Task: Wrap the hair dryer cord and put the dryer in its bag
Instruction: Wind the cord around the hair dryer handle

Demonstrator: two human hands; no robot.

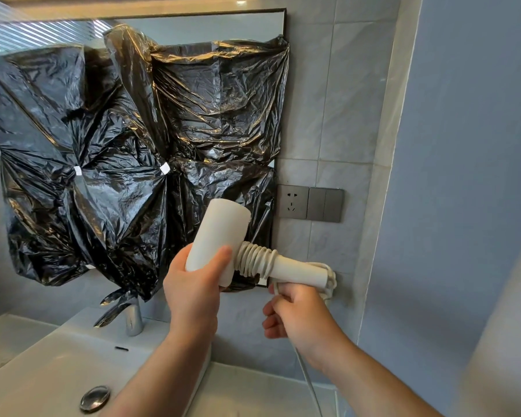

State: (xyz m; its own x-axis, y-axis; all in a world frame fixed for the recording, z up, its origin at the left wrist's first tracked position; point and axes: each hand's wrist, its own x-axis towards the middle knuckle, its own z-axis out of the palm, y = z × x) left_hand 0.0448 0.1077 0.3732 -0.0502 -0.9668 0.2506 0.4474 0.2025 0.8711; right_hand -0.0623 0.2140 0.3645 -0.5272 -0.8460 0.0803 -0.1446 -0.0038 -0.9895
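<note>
While left hand [193,291] grips, hair dryer [220,233] barrel up-right, handle rightward

We note a matt, smooth white plastic hair dryer [220,233]. Crinkled glossy black plastic sheeting [127,139] reflects light. We record a polished chrome metal faucet [133,320].

We have one view only, from a wide-angle camera worn on the head. We look forward and slightly down, close to a tiled wall [337,94], with the covered mirror [133,139] upper left and the sink [36,362] lower left.
</note>
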